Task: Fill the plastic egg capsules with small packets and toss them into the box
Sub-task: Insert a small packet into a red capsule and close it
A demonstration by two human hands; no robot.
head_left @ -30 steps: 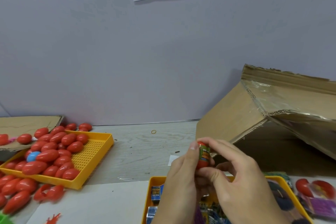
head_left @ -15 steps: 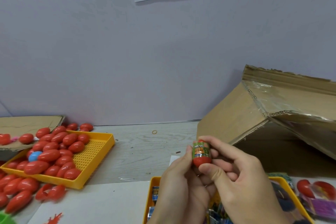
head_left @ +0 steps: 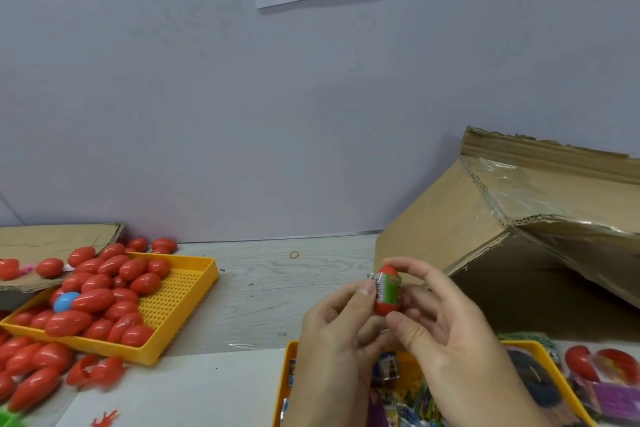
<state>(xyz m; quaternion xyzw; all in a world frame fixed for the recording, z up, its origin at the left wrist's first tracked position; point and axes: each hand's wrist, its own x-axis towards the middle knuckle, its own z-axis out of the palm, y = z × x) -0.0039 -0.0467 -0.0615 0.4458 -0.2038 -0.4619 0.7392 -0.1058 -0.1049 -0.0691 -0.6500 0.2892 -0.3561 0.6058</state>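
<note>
Just below centre, at about five o'clock in the view, a red plastic egg capsule (head_left: 387,291) was held upright between both hands above the desk (head_left: 277,281). The right hand (head_left: 446,329) pinched it end to end, forefinger on the pointed top and thumb under the rounded bottom; the left hand (head_left: 341,329) pressed its thumb against a green printed packet (head_left: 385,282) at the capsule's waist. Whether the packet was caught in the seam or lay outside the shell could not be told.

The capsule looked light, hard and glossy, probably slippery, so the end-to-end pinch suited it; squeezing the two halves together along their length should snap them shut. The packet seemed thin, crinkly film that would fold readily.

At three o'clock stood the open cardboard box (head_left: 485,225), matt brown with shiny tape on its flap. At eight o'clock a yellow perforated tray (head_left: 180,291) held many smooth red capsules (head_left: 104,288) and one blue egg (head_left: 65,301). At six o'clock, under the hands, a second yellow tray (head_left: 290,357) held loose packets.
</note>
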